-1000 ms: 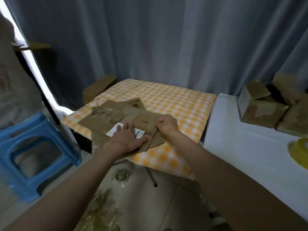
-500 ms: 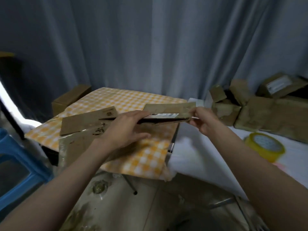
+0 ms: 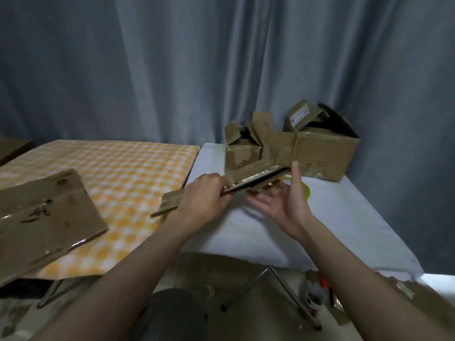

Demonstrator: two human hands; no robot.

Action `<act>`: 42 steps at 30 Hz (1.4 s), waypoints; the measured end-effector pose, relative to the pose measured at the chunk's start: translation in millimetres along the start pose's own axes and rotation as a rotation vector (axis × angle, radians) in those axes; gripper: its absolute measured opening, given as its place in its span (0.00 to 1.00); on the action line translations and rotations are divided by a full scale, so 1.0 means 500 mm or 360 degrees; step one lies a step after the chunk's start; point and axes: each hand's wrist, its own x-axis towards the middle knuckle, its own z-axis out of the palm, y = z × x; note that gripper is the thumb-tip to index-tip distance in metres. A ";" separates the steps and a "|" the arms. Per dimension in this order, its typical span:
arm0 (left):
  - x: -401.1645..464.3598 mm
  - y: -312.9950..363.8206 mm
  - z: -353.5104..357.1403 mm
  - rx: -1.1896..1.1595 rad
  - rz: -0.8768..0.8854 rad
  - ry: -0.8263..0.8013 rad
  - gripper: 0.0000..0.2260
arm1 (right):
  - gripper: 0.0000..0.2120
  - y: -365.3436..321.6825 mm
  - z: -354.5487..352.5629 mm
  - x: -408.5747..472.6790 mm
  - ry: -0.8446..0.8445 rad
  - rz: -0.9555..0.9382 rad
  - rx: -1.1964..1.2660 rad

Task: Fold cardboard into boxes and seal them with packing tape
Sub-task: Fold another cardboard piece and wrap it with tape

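Mostly hidden behind the right hand (image 3: 286, 200), a yellow tape roll (image 3: 305, 191) shows only as a sliver on the white counter (image 3: 344, 217). The flattened cardboard (image 3: 256, 179) held in the air is seen nearly edge-on, so its faces and any print are hard to make out; its near end at 9 o'clock of the left hand (image 3: 205, 196) blurs over the checked counter (image 3: 128, 168). The left hand grips the cardboard, fingers curled over its upper edge. The right hand is spread, palm up beneath the sheet, thumb raised against the far end; whether the fingers touch the underside cannot be told. At 12 o'clock of the hands stand assembled boxes (image 3: 295, 143), their flaps crumpled. A stack of flat cardboard (image 3: 41, 217) lies at 9 o'clock, cut off by the frame's left edge. Objects on the floor at 5 o'clock are too blurred to name.

Half a second ago the sheet hung over the checked counter's right edge with the right hand pinching its end; it now hangs over the white counter, and the right hand has opened under it.
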 end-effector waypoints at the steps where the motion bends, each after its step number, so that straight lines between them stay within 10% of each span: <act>1: 0.009 0.012 0.009 -0.0064 -0.0019 -0.0013 0.10 | 0.32 0.003 -0.007 -0.002 -0.0008 -0.0021 -0.0019; 10: 0.045 0.010 0.040 -0.0628 0.0029 -0.0265 0.15 | 0.23 0.055 -0.050 0.020 -0.0141 -0.0200 -0.0160; 25: 0.055 -0.023 -0.047 -0.0480 0.0183 0.0256 0.11 | 0.24 0.054 0.038 0.038 0.0137 -0.0441 -0.0608; 29: 0.085 -0.036 -0.139 -0.0409 0.0030 0.0475 0.08 | 0.05 -0.024 0.058 0.031 0.0385 -0.0526 -0.0536; 42: 0.072 -0.013 -0.122 -0.0586 -0.0495 0.0335 0.10 | 0.03 -0.071 0.155 -0.003 0.0221 -0.0163 -0.1339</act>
